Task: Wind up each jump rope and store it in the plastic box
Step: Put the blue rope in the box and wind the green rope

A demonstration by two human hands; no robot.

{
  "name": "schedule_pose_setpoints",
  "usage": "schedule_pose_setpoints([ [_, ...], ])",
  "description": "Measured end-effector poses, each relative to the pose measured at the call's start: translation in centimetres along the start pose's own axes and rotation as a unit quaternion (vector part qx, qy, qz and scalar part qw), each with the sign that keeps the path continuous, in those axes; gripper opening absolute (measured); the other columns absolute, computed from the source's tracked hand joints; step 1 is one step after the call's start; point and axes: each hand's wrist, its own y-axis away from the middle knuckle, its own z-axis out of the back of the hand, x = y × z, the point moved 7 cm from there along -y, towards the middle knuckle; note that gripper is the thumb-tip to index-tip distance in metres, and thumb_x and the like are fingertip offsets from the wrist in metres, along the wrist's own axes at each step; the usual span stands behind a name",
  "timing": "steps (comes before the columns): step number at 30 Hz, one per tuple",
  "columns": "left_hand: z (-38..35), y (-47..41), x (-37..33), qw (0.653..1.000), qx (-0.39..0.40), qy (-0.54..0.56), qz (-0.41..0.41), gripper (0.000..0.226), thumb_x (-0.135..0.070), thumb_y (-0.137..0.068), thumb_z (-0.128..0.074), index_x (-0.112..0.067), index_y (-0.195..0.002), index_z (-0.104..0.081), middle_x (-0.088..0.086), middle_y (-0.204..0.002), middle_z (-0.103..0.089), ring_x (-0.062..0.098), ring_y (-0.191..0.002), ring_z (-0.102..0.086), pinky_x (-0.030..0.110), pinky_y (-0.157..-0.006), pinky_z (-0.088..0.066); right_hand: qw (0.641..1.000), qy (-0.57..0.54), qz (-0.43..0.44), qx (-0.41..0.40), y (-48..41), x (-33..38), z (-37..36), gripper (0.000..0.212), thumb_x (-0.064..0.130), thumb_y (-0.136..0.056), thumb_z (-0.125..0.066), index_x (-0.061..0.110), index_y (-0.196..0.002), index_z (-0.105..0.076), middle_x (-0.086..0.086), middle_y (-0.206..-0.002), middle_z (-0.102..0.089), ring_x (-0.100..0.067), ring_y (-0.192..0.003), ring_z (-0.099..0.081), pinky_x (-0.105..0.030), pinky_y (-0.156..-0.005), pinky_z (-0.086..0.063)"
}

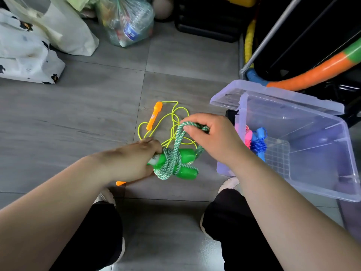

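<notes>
The person crouches on the grey tile floor (78, 118), partway through winding the green-and-white rope (172, 159). The left hand (134, 159) grips the two green handles (186, 155) side by side, just above the floor, its fingers (154, 143) curled round the near ends. Several turns of cord already cross the handles. The right hand (213, 137) is raised a little above them, thumb and fingertips pinching a loop of the same cord, with a short slack length hanging from it down toward the bundle.

I judge this bundle nearly done. The next move calls for laying that last loop round the handles and tucking the end so it holds, then a short carry to the right into the plastic box (312, 153), which stands open just beside the right knee. A blue rope (258, 143) and a pink rope (247, 136) lie bundled in its near corner.

One job remains after that. The thin yellow rope (172, 116) lies loose on the floor behind the hands, one orange handle (155, 115) in plain sight. The orange tip (121, 183) showing under the left wrist is probably its mate, though most of it is hidden. The yellow cord runs close under the green bundle, so the lift should be clean to avoid dragging it along.
</notes>
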Motion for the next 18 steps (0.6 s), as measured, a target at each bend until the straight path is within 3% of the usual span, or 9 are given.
schedule_pose_setpoints([
  [2, 0.1, 0.2, -0.6, 0.999, 0.014, 0.02, -0.024, 0.038, -0.015, -0.085, -0.056, -0.017, -0.121, -0.045, -0.007, -0.104, -0.037, 0.011, -0.096, -0.041, 0.013, -0.066, -0.027, 1.0, 0.01, -0.001, 0.013, 0.0, -0.2, 0.0, 0.016, 0.017, -0.085, -0.058, 0.015, -0.095, -0.07, 0.022, -0.069, -0.055, -0.002, -0.067, -0.052, -0.022, -0.072, -0.043],
  [5, 0.4, 0.6, -1.2, 0.997, 0.026, 0.05, -0.048, 0.042, -0.02, -0.078, -0.067, -0.023, -0.119, -0.057, -0.009, -0.108, -0.051, 0.005, -0.101, -0.047, 0.007, -0.073, -0.031, 0.999, 0.005, -0.004, 0.032, 0.0, -0.4, -0.4, 0.015, 0.017, -0.083, -0.061, 0.016, -0.094, -0.071, 0.025, -0.071, -0.057, -0.003, -0.074, -0.055, -0.021, -0.075, -0.043],
  [8, 0.7, 1.0, -1.7, 0.993, 0.029, 0.101, -0.059, 0.035, -0.028, -0.068, -0.073, -0.027, -0.103, -0.067, -0.012, -0.091, -0.064, -0.008, -0.077, -0.053, 0.004, -0.066, -0.035, 0.999, -0.041, -0.02, 0.023, -0.1, -0.8, -0.2, 0.012, 0.015, -0.081, -0.063, 0.02, -0.087, -0.072, 0.027, -0.059, -0.061, 0.001, -0.067, -0.057, -0.012, -0.067, -0.042],
  [11, 1.6, 0.9, -1.6, 0.985, -0.025, 0.166, -0.048, 0.028, -0.017, -0.066, -0.077, -0.03, -0.085, -0.061, -0.025, -0.074, -0.053, -0.022, -0.065, -0.049, -0.002, -0.061, -0.034, 0.995, -0.099, -0.009, -0.008, -0.3, -0.3, 0.7, 0.019, 0.009, -0.081, -0.062, 0.028, -0.081, -0.066, 0.025, -0.055, -0.06, 0.01, -0.058, -0.053, -0.002, -0.06, -0.039],
  [14, 2.1, 0.4, -0.4, 0.983, -0.082, 0.164, -0.018, 0.042, -0.017, -0.065, -0.079, -0.034, -0.067, -0.041, -0.02, -0.074, -0.047, -0.004, -0.065, -0.048, 0.003, -0.055, -0.035, 0.995, -0.1, 0.025, -0.006, 0.0, 1.0, 1.4, 0.025, 0.007, -0.08, -0.062, 0.03, -0.072, -0.064, 0.023, -0.052, -0.058, 0.009, -0.053, -0.05, -0.002, -0.055, -0.035],
  [18, 1.5, -0.2, 1.5, 0.98, -0.099, 0.171, 0.038, 0.04, -0.016, -0.063, -0.08, -0.032, -0.064, -0.043, -0.006, -0.082, -0.054, 0.018, -0.08, -0.054, 0.023, -0.065, -0.04, 0.993, -0.081, 0.043, 0.07, 0.6, 2.3, 0.3, 0.03, 0.011, -0.08, -0.064, 0.036, -0.064, -0.059, 0.025, -0.051, -0.058, 0.006, -0.051, -0.051, -0.005, -0.055, -0.038],
])
